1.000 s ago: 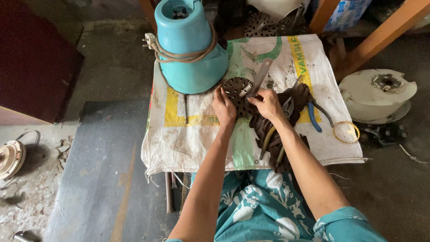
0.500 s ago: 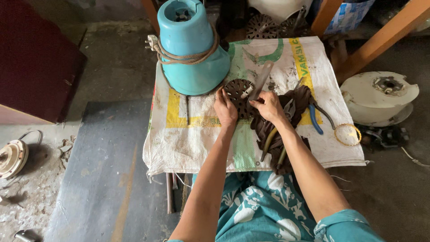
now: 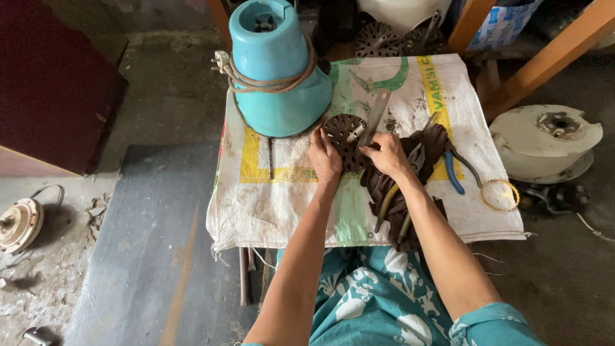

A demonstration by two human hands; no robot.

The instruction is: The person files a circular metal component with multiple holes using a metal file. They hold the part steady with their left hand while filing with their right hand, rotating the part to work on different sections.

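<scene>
A round dark slotted metal core point(image 3: 344, 131) lies on a white woven sack point(image 3: 269, 205) that covers a small table. My left hand point(image 3: 325, 160) grips its near left rim. My right hand point(image 3: 384, 154) holds the lower end of a flat grey metal strip point(image 3: 375, 115), which slants up and away across the core's right side. Just behind the core stands a turquoise mixer base point(image 3: 277, 70) with its cord wound round it.
A dark rag point(image 3: 410, 186) with blue-handled pliers point(image 3: 448, 168) and other tools lies right of my hands, and a yellow ring point(image 3: 500, 194) beyond. A white motor housing point(image 3: 544, 142) sits on the floor at right, a small motor point(image 3: 19, 224) at left.
My hands and the core have hardly moved; the strip stays slanted across the core. The view has shifted slightly.
</scene>
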